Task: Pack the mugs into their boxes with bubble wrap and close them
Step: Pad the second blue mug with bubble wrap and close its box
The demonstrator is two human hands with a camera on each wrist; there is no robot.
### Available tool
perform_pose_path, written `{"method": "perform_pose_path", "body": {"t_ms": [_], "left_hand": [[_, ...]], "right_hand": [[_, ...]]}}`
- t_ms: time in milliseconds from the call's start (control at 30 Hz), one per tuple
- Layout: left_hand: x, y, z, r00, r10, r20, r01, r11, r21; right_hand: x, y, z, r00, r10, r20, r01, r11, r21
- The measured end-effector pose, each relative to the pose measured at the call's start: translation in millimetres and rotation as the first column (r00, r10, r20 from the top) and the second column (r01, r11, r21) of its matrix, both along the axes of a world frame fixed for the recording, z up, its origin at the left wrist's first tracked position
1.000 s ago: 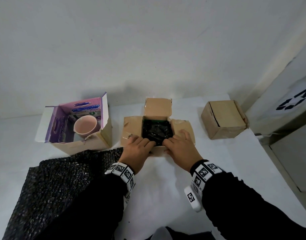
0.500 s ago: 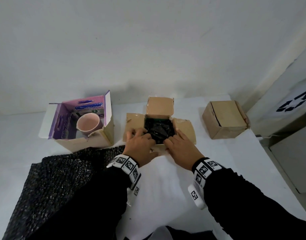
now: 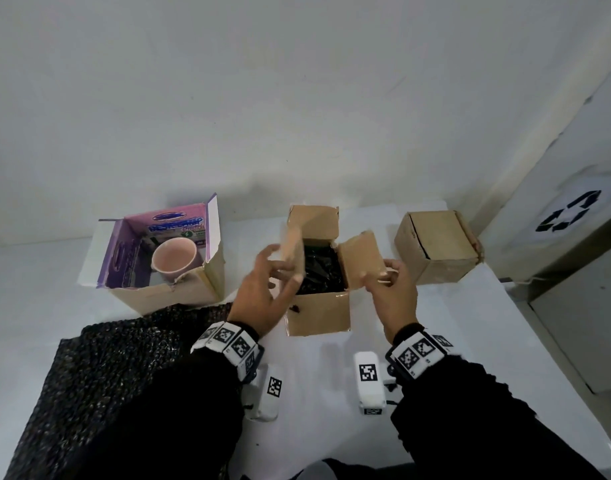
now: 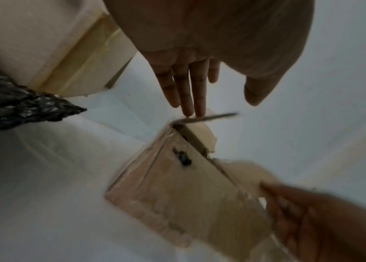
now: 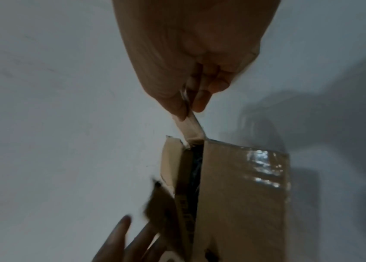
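The middle cardboard box (image 3: 318, 315) holds a bundle in black bubble wrap (image 3: 323, 271). My left hand (image 3: 280, 268) lays straight fingers (image 4: 191, 99) against the box's raised left flap (image 3: 292, 244), thumb apart. My right hand (image 3: 383, 271) pinches the right flap (image 3: 361, 261) between thumb and fingers (image 5: 200, 104), holding it tilted up. The back flap stands upright. At the left, a pink mug (image 3: 174, 259) sits unwrapped in an open purple-lined box (image 3: 165, 294). A closed cardboard box (image 3: 435, 247) stands at the right.
A large sheet of black bubble wrap (image 3: 106, 375) lies at the front left, partly under my left arm. The white table (image 3: 453, 323) ends at a wall behind the boxes. A grey bin with a recycling sign (image 3: 567, 216) stands at the right.
Both hands left the box's front edge and moved to the sides. The left and right flaps, lying flat outward before, are now lifted up over the opening.
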State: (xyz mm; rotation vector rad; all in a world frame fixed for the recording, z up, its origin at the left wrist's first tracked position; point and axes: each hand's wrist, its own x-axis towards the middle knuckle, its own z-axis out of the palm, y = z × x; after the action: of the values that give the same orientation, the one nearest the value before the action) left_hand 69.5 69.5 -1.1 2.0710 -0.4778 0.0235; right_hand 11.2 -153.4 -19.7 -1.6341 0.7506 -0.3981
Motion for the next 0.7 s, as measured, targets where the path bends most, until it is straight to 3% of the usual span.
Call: {"method": "perform_pose_path", "body": {"t_ms": [67, 200, 267, 333, 467, 567, 600, 633, 700], "left_hand": [[-2.2, 0.3, -8.3, 0.984, -0.15, 0.092, 0.128, 0.969, 0.209], [-2.8, 8.1, -19.5, 0.917, -0.35, 0.19, 0.208, 0.828, 0.521], [-3.5, 14.5, -24.0, 0.901, -0.389, 0.195, 0.19, 0.756, 0.627], [-5.6, 20.1, -26.9, 0.897, -0.384, 0.219, 0.138, 0.714, 0.686], [-7.4, 23.0, -35.7, 0.941, -0.256, 0.221, 0.09, 0.818, 0.567], [-9.6, 21.7, -38.3, 0.939, -0.243, 0.243, 0.086, 0.851, 0.518], [-9.6, 20.5, -37.7, 0.933, -0.244, 0.264, 0.089, 0.868, 0.488], [-8.2, 18.7, -35.9, 0.933, -0.231, 0.274, 0.09, 0.891, 0.444], [-2.8, 15.0, -33.5, 0.95, -0.172, 0.262, 0.074, 0.935, 0.346]], "right_hand": [[0.8, 2.3, 9.1, 0.995, 0.053, 0.085, -0.046, 0.995, -0.085], [-0.7, 15.0, 10.0, 0.948, 0.268, 0.172, -0.187, 0.906, -0.38], [-1.9, 20.2, 1.6, 0.895, 0.433, 0.109, -0.307, 0.774, -0.554], [-3.6, 22.4, -6.9, 0.826, 0.562, -0.053, -0.437, 0.577, -0.69], [-7.5, 6.3, -13.9, 0.735, 0.632, -0.245, -0.524, 0.301, -0.797], [-6.6, -17.2, -15.6, 0.629, 0.681, -0.376, -0.576, 0.082, -0.814], [-5.4, -22.1, -16.1, 0.606, 0.697, -0.384, -0.577, 0.052, -0.815], [-3.1, -25.3, -16.9, 0.603, 0.715, -0.354, -0.576, 0.082, -0.814], [2.9, -25.1, -12.0, 0.664, 0.715, -0.219, -0.593, 0.325, -0.737]]}}
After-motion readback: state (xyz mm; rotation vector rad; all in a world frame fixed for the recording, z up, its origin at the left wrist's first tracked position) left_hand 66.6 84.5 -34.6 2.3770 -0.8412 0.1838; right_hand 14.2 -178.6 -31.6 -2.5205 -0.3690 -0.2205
